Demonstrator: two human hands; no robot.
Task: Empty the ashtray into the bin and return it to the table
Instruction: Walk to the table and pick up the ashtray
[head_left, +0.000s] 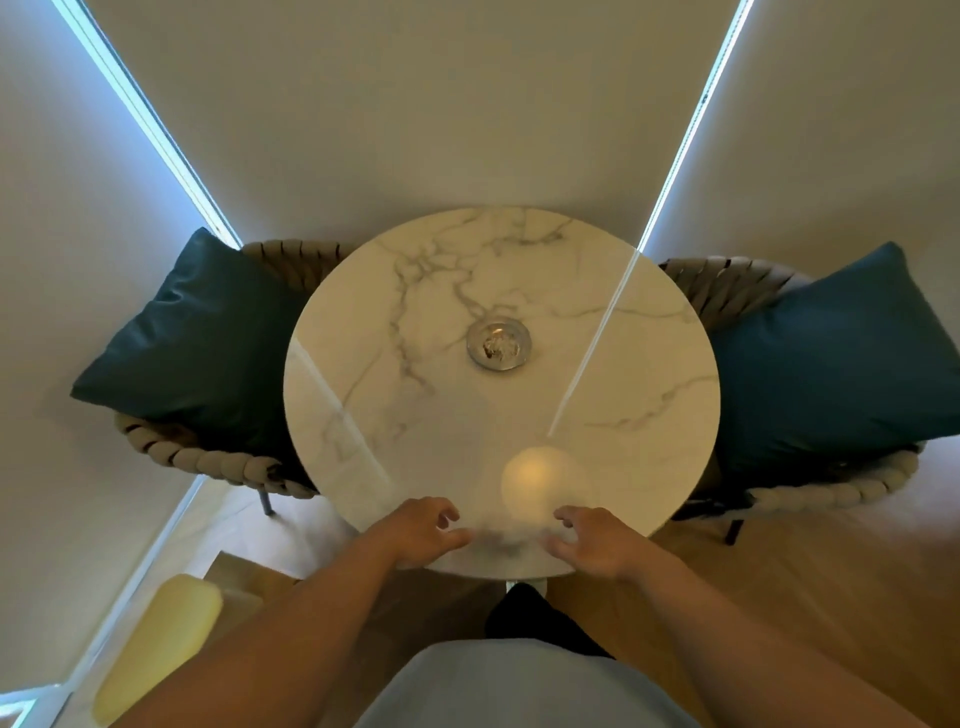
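A round glass ashtray (499, 344) with ash and scraps in it sits near the middle of the round marble table (649, 374). My left hand (418, 531) and my right hand (592, 543) hover over the table's near edge, fingers loosely curled and apart, holding nothing. Both hands are well short of the ashtray. A brown paper bag (244, 574) stands on the floor at the lower left, partly hidden by my left arm; I cannot tell whether it is the bin.
Two woven chairs with dark teal cushions (197, 338) (831, 364) flank the table left and right. Pale blinds hang behind. A pale yellow cylinder (161, 644) lies on the floor at lower left. Wooden floor shows on the right.
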